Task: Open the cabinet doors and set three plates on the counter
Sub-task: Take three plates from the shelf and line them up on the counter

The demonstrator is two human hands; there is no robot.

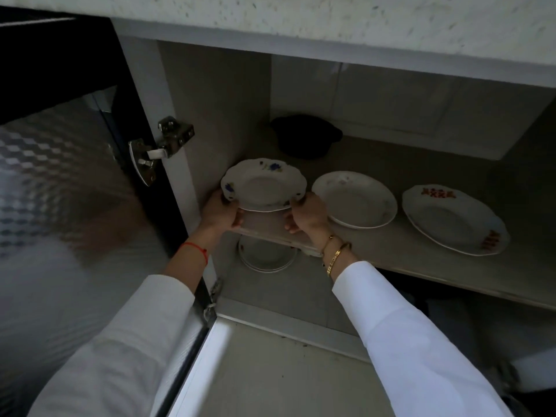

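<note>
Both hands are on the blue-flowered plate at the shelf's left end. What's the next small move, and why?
Probably draw the blue-flowered plate straight out toward you. The left hand and right hand already grip its opposite rims, it sits raised off the shelf, and the left door stands open.

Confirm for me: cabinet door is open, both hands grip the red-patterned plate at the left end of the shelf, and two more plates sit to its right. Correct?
Not quite. The head view shows the left hand and right hand gripping the blue-flowered plate, not the red-patterned one. The red-patterned plate lies untouched at the right end of the shelf, with a plain plate between. The rest stands.
</note>
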